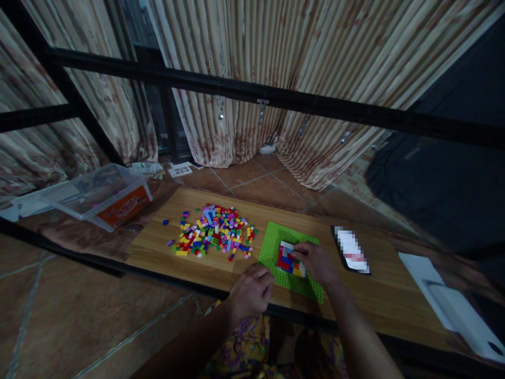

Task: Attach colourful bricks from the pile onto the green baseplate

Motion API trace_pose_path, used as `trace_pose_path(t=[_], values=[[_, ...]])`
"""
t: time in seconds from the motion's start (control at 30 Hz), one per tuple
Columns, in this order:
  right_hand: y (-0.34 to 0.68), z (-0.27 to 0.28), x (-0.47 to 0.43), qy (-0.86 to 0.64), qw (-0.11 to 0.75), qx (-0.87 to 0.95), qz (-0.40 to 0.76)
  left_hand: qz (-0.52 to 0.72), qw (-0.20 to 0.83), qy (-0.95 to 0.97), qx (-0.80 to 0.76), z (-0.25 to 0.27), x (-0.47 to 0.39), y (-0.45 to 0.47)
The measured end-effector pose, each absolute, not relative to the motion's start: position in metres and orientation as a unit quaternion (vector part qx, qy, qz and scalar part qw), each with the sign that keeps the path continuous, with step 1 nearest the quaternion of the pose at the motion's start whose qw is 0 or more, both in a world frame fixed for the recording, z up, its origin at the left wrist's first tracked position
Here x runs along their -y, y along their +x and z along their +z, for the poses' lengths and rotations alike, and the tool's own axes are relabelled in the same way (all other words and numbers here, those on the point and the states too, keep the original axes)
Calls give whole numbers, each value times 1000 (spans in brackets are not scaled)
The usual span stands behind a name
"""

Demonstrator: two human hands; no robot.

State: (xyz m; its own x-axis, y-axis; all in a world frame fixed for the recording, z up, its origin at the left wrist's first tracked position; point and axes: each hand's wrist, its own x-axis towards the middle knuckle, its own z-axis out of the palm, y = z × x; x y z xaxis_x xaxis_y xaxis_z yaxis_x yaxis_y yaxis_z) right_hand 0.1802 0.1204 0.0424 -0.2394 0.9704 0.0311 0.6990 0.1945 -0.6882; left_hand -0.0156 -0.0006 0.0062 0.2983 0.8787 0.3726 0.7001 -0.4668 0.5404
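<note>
L hand (251, 290) by square baseplate (276, 247)

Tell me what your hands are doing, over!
Left hand rests at green baseplate edge. Right hand fingers on brick build. Loose brick pile left.

Matt wood-grain table (197, 252) carries glossy plastic bricks (215, 231) and a studded green plastic baseplate (276, 237); far left, a clear plastic tub (98, 192); beyond, ribbed cloth curtains (244, 63), black metal rail (315, 105)

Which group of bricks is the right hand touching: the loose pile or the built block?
The right hand touches the built block on the green baseplate; the loose pile lies untouched, farther left on the table.
</note>
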Motion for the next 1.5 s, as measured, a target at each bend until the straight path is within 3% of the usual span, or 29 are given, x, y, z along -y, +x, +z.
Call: trace_pose_path(t=[0.5,1.5], values=[[190,29,-114,-610,333,646,316,324,134,793,-498,5,1,-15],[185,26,-122,-634,331,613,336,323,127,796,-495,4,0,-15]])
